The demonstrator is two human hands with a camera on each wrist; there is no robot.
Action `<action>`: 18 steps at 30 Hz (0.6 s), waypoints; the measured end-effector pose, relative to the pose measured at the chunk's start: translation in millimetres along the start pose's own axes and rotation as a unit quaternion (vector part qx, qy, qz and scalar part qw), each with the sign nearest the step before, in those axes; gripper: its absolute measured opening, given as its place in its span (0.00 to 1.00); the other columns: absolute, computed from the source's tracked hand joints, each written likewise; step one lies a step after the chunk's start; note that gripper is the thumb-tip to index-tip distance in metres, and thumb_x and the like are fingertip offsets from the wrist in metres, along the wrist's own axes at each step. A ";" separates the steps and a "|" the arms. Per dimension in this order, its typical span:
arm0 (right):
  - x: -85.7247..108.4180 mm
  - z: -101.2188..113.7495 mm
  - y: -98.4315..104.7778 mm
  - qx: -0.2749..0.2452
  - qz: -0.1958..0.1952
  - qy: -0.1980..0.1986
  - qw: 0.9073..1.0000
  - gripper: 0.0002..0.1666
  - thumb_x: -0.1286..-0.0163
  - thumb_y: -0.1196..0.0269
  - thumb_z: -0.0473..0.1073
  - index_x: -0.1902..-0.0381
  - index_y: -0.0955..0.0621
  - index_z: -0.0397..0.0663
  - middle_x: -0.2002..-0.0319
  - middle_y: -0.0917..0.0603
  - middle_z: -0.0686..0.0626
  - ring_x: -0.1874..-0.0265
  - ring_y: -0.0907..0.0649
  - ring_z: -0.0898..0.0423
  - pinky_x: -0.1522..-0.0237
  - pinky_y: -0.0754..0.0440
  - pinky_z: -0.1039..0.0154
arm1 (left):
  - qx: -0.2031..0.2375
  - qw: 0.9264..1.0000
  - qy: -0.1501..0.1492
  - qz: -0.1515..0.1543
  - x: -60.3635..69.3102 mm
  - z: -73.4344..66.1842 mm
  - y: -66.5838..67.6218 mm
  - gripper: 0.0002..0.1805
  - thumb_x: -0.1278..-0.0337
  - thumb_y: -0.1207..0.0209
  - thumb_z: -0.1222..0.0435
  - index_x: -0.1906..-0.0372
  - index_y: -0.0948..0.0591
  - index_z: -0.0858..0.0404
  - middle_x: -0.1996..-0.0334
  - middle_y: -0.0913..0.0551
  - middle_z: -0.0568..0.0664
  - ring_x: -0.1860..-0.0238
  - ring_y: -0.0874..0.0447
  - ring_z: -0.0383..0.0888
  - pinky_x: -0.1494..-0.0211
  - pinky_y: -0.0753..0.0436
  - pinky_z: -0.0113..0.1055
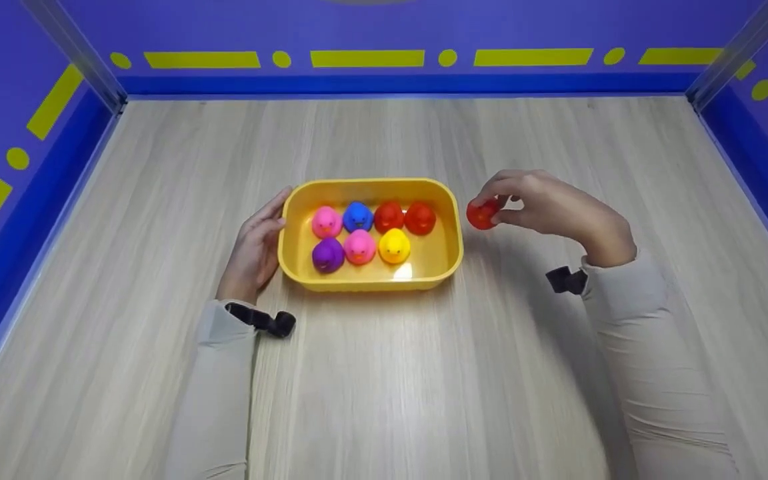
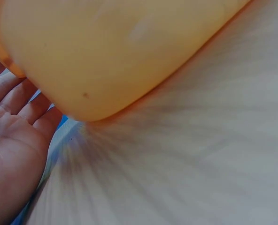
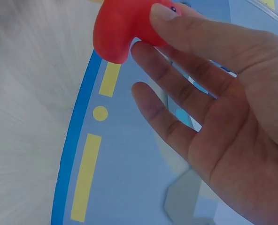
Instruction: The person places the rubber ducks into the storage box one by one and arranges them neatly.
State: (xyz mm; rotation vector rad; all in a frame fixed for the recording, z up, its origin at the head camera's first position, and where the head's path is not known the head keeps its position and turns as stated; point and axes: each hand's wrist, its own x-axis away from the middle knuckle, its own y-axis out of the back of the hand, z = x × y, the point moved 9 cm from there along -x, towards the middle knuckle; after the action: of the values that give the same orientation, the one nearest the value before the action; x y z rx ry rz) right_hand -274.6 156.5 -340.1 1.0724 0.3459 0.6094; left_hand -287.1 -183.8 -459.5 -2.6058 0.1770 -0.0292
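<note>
On the table stands a yellow plastic bin (image 1: pixel 371 285) with several small rubber ducks in it. The back row has a pink duck (image 1: pixel 327 222), a blue duck (image 1: pixel 358 217) and two red ones, one a red duck (image 1: pixel 420 219). In front sit a purple duck (image 1: pixel 328 255), another pink duck (image 1: pixel 360 247) and a yellow duck (image 1: pixel 395 247). My left hand (image 1: pixel 257 247) rests against the bin's left wall, its fingers (image 2: pixel 31 108) fairly straight along the outside. Right of the bin, my right hand (image 1: pixel 547 207) pinches a red rubber duck (image 3: pixel 122 28) between thumb and fingers, above the tabletop.
Purple-blue panels (image 1: pixel 384 27) with yellow dashes and dots enclose the wood-grain tabletop (image 1: pixel 371 380) at the back and both sides. Black straps hold a small camera (image 1: pixel 282 324) on the left wrist and another device (image 1: pixel 567 280) on the right.
</note>
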 end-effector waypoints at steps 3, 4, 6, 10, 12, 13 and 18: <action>-3.1 5.1 0.8 0.003 -0.003 0.012 1.000 0.17 0.42 0.33 0.30 0.54 0.15 0.48 0.56 0.15 0.50 0.56 0.18 0.54 0.51 0.15 0.57 | 0.003 1.000 -0.001 0.003 0.8 -0.8 -1.3 0.31 0.39 0.61 0.78 0.29 0.44 0.73 0.25 0.46 0.58 0.24 0.49 0.47 0.24 0.41 0.36; -4.0 6.7 0.9 0.004 -0.003 0.015 1.000 0.17 0.42 0.33 0.31 0.54 0.15 0.48 0.56 0.15 0.50 0.56 0.18 0.54 0.51 0.15 0.58 | 0.004 1.000 -0.001 0.003 1.1 -0.9 -1.5 0.31 0.39 0.61 0.78 0.29 0.44 0.74 0.25 0.46 0.58 0.24 0.49 0.47 0.23 0.42 0.37; -6.0 9.6 0.8 0.005 -0.002 0.019 1.000 0.17 0.41 0.33 0.31 0.54 0.16 0.48 0.56 0.15 0.51 0.56 0.17 0.55 0.51 0.15 0.58 | 0.002 1.000 -0.002 0.005 1.2 -1.3 -2.2 0.31 0.39 0.61 0.78 0.28 0.44 0.74 0.25 0.46 0.58 0.24 0.49 0.47 0.23 0.42 0.37; -9.8 16.0 -0.3 0.004 0.006 0.031 0.999 0.17 0.41 0.33 0.31 0.54 0.16 0.48 0.56 0.15 0.52 0.57 0.17 0.56 0.51 0.15 0.59 | 0.001 1.000 -0.004 0.000 1.1 -1.4 -1.7 0.31 0.39 0.62 0.78 0.29 0.44 0.74 0.25 0.46 0.59 0.24 0.50 0.47 0.23 0.43 0.36; -12.2 20.7 -0.8 0.006 0.008 0.046 0.999 0.17 0.41 0.33 0.31 0.54 0.16 0.48 0.56 0.15 0.51 0.57 0.17 0.56 0.51 0.14 0.60 | 0.000 1.000 -0.004 -0.002 0.9 -1.2 -1.2 0.31 0.39 0.62 0.78 0.29 0.44 0.74 0.25 0.46 0.59 0.24 0.50 0.47 0.23 0.43 0.36; -13.4 22.8 -1.3 0.006 0.009 0.053 0.999 0.16 0.42 0.33 0.31 0.54 0.16 0.47 0.57 0.15 0.51 0.57 0.17 0.56 0.52 0.14 0.60 | 0.001 1.000 -0.004 -0.002 0.7 -1.2 -1.2 0.31 0.39 0.62 0.78 0.29 0.44 0.74 0.25 0.46 0.59 0.24 0.50 0.47 0.23 0.43 0.36; -20.0 32.3 -3.8 0.015 0.015 0.078 0.997 0.16 0.42 0.33 0.31 0.55 0.16 0.46 0.56 0.15 0.51 0.57 0.16 0.56 0.52 0.14 0.61 | -0.001 1.000 -0.002 0.004 0.2 -1.2 -2.2 0.31 0.39 0.62 0.78 0.28 0.45 0.74 0.25 0.47 0.60 0.24 0.50 0.48 0.23 0.43 0.37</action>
State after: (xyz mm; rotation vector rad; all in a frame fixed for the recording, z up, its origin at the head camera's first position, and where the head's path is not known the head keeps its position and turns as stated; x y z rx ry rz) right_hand -271.6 120.0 -329.6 1.0618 0.4769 0.7189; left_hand -286.7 -182.6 -457.3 -2.6061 0.1859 -0.0223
